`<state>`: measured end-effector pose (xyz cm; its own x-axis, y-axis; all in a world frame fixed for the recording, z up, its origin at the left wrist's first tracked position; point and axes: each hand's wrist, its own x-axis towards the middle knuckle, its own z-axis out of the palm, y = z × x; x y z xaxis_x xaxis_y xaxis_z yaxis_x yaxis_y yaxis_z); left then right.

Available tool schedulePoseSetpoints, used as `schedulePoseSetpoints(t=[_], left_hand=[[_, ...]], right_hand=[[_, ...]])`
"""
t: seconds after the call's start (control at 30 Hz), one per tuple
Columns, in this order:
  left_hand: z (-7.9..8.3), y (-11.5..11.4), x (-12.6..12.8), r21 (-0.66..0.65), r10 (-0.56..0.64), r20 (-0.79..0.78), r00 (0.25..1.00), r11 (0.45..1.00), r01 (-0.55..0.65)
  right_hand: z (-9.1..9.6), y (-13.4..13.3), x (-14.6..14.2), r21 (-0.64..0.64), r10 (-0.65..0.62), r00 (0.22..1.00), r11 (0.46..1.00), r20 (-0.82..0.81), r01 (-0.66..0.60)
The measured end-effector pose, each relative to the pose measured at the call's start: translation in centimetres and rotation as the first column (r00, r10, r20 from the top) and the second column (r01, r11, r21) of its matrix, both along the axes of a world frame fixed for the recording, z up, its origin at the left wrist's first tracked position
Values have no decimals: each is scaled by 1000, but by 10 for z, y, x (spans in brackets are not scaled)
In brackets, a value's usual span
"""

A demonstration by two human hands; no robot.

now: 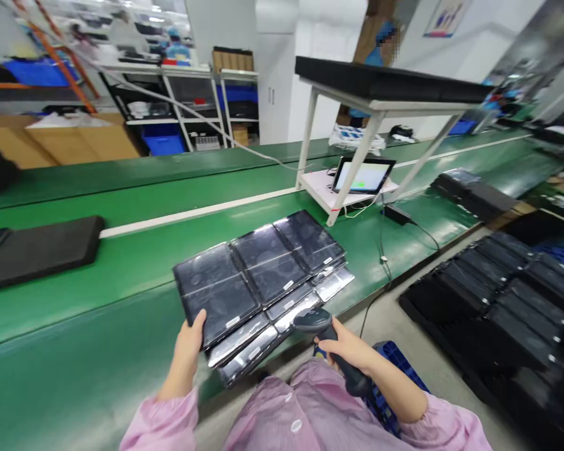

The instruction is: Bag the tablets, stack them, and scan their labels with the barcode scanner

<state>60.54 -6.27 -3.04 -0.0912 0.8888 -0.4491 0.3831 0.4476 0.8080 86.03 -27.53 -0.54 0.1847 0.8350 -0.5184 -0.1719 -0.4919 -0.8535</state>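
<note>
A fanned stack of black tablets in clear wrap (258,269) lies on the green conveyor belt (122,282) near its front edge. My left hand (188,344) grips the near left corner of the top tablet, thumb on its face. My right hand (345,346) is wrapped round the handle of a black barcode scanner (317,322), whose head points at the labels along the stack's near edge. Both my sleeves are pink.
A white stand with a black pad on top (380,84) holds a lit tablet (364,175) to the right. Black trays (498,294) are stacked on the floor at right. A black pad (37,250) lies at left. A blue crate (395,363) sits by my knee.
</note>
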Motion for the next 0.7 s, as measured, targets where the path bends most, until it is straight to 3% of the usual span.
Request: schedulePoseSetpoints(t=[0.17, 0.3, 0.5, 0.7], left_hand=[[-21, 15, -9, 5, 46, 31, 998, 999, -47], [-33, 20, -14, 34, 88, 12, 996, 996, -88], [-11, 10, -7, 50, 115, -103, 988, 993, -111], [8, -5, -2, 70, 111, -132, 985, 992, -102]], right_hand=[[-18, -19, 93, -66, -250, 943, 961, 219, 270], [-34, -19, 167, -111, -348, 881, 910, 321, 400], [-51, 26, 247, -117, -355, 850, 896, 390, 429], [-68, 88, 293, -79, -240, 791, 937, 563, 340]])
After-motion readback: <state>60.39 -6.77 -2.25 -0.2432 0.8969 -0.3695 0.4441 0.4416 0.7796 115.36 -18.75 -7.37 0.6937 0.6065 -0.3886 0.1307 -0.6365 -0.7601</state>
